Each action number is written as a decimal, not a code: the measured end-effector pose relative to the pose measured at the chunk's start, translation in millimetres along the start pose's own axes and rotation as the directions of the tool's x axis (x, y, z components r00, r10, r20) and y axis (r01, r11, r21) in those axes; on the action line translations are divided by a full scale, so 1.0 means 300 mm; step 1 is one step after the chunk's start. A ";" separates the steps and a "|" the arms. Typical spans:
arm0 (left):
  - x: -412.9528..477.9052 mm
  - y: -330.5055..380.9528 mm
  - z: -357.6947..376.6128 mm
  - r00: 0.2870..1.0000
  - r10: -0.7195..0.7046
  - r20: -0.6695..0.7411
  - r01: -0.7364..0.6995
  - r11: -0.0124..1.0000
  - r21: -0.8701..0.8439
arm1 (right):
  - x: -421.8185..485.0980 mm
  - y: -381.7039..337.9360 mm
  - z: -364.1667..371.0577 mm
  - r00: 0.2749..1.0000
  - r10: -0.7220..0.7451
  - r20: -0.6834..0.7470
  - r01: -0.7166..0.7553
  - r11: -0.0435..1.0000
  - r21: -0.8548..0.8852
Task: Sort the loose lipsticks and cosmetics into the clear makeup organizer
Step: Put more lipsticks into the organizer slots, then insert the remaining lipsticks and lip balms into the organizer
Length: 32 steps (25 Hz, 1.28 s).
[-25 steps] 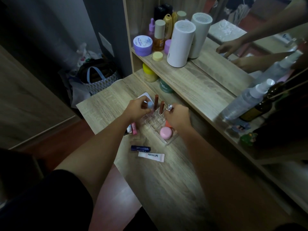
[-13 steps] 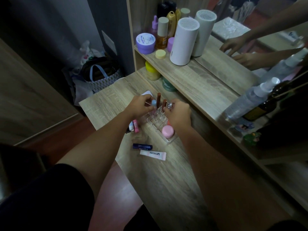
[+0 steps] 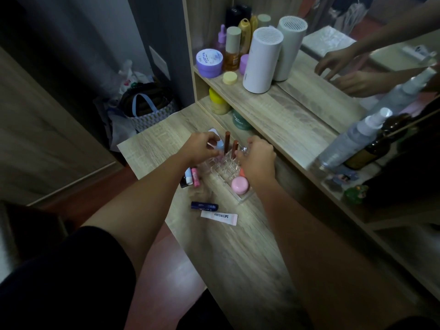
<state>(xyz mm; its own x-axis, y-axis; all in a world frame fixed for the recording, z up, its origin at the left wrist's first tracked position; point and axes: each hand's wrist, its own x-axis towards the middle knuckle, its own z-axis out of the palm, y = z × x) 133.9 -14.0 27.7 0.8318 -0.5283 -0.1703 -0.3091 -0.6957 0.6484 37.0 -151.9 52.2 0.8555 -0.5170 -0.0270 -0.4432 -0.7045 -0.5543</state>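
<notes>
The clear organizer [image 3: 220, 169] stands on the wooden tabletop [image 3: 238, 258]. Two brown lipsticks [image 3: 227, 141] stand upright in its far slots, and a pink round jar [image 3: 240, 185] sits in its near compartment. My left hand [image 3: 202, 147] pinches a light-blue-capped stick [image 3: 53, 146] over the far left slots. My right hand [image 3: 258, 159] grips a small shiny silver item [image 3: 243, 149] at the organizer's right side. Loose beside the organizer lie a pink stick [image 3: 196, 177] and a white-and-blue stick [image 3: 188, 176], then a dark blue balm [image 3: 204, 206] and a white tube [image 3: 219, 216].
A shelf [image 3: 273, 115] runs along the right with a tall white cylinder [image 3: 260, 59], a purple jar [image 3: 209, 63], bottles and a spray bottle [image 3: 352, 139]. A mirror behind reflects my hands. A bag [image 3: 147, 110] sits on the floor past the table's far corner.
Both hands stay at the organizer with only slight shifts; the blue-capped stick sits a little lower by the far slots.
</notes>
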 end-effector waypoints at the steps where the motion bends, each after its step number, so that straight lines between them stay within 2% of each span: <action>1: -0.009 0.005 -0.009 1.000 -0.005 -0.006 0.005 1.000 0.000 | -0.005 -0.005 -0.013 1.000 -0.012 -0.013 0.012 1.000 0.006; 6: -0.051 0.006 -0.080 0.999 -0.025 -0.042 0.026 0.999 0.030 | -0.054 -0.053 -0.050 0.990 -0.106 -0.095 0.115 0.989 0.092; 10: -0.096 -0.013 -0.123 0.997 -0.035 -0.074 0.039 0.998 0.054 | -0.104 -0.096 -0.043 0.962 -0.226 -0.152 0.241 0.967 0.082; 14: -0.141 -0.059 -0.143 0.995 -0.065 -0.074 0.070 0.995 0.066 | -0.154 -0.108 0.016 0.971 -0.240 -0.019 0.240 0.970 0.029; 18: -0.200 -0.129 -0.137 0.994 -0.097 -0.042 0.099 0.993 0.067 | -0.190 -0.076 0.097 0.946 -0.277 0.167 0.274 0.961 0.040; 21: -0.240 -0.196 -0.100 0.994 -0.112 -0.017 0.113 0.991 0.065 | -0.200 -0.042 0.164 0.883 -0.220 0.415 0.256 0.966 -0.032; 23: -0.241 -0.230 -0.067 0.990 -0.137 -0.025 0.139 0.987 0.076 | -0.208 -0.024 0.201 0.833 -0.187 0.521 0.260 0.963 -0.069; 27: -0.201 -0.287 0.006 0.979 -0.190 0.070 0.171 0.960 0.220 | -0.211 -0.020 0.260 0.820 -0.163 0.549 0.244 0.967 -0.077; 30: -0.185 -0.324 0.045 0.971 -0.212 0.113 0.188 0.963 0.193 | -0.213 -0.021 0.292 0.803 -0.134 0.581 0.211 0.975 -0.066; 32: -0.179 -0.340 0.062 0.974 -0.205 0.100 0.176 0.954 0.243 | -0.218 -0.019 0.303 0.801 -0.141 0.582 0.205 0.978 -0.045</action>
<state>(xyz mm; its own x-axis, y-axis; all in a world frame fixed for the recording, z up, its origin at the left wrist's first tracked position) 112.2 76.3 -43.2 0.8271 -0.4208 -0.3726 -0.2608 -0.8746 0.4088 8.0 -70.1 -18.4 0.9037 -0.0318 -0.4270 -0.2697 -0.8169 -0.5098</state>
